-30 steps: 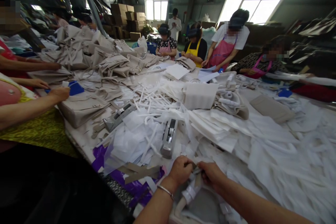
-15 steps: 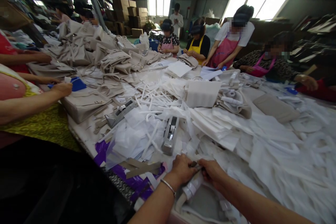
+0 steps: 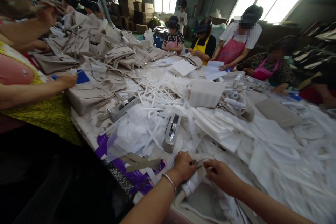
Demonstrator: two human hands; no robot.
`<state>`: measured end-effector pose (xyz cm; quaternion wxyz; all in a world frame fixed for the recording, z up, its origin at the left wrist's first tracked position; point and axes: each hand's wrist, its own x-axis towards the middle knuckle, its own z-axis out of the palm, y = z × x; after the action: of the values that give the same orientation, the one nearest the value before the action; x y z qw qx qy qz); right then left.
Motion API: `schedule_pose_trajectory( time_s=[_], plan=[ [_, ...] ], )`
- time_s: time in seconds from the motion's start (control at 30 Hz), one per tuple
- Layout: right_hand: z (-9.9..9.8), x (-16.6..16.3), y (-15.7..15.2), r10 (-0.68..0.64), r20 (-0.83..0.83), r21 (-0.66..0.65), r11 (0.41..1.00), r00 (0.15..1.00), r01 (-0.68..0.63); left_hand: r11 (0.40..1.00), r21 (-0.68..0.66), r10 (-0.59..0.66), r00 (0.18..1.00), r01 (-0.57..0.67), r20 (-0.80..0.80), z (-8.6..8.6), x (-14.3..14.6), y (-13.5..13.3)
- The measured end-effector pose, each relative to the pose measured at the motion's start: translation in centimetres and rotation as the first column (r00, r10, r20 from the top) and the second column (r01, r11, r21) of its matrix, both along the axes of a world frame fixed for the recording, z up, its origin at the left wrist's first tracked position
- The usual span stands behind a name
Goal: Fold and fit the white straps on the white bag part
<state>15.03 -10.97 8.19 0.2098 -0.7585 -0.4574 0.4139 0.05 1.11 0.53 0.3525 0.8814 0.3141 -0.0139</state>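
Left hand and right hand both pinching top of bag handle, near counter edge. Handle part-wrapped in white; bag below otherwise bare. Tape dispenser near.

The small dark item pinched between the left hand and right hand is too tiny to identify. At six o'clock, the pale grey wrapped bag handle runs off the bottom edge; both forearms are cropped there.
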Motion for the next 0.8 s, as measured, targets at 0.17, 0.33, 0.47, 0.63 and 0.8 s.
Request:
schedule_pose_trajectory(
  time_s=[0.17,0.33,0.47,0.63,0.8],
  plan=[
    [1.0,0.2,1.7,0.442,0.414,0.055,0.861,0.796,-0.506,1.000,-0.017,0.020,1.000,-0.020,0.009,-0.3,0.1,0.0],
    [-0.3,0.3,4.5,0.565,0.551,0.067,0.703,0.614,-0.708,1.000,0.009,-0.005,0.998,0.005,0.056,-0.2,-0.1,-0.1],
    [-2.0,1.0,5.2,0.586,0.443,0.032,0.746,0.678,-0.666,0.999,0.012,-0.038,0.999,0.037,0.038,0.4,-0.4,0.0],
    [-4.1,1.7,4.3,0.441,0.343,0.143,0.848,0.829,-0.510,0.997,0.037,-0.067,0.997,0.066,0.025,0.6,-0.5,-0.1],
    [-5.1,1.8,3.8,0.319,0.334,0.161,0.908,0.887,-0.387,1.000,0.023,-0.012,1.000,0.012,0.014,0.4,-0.2,-0.4]
  ],
)
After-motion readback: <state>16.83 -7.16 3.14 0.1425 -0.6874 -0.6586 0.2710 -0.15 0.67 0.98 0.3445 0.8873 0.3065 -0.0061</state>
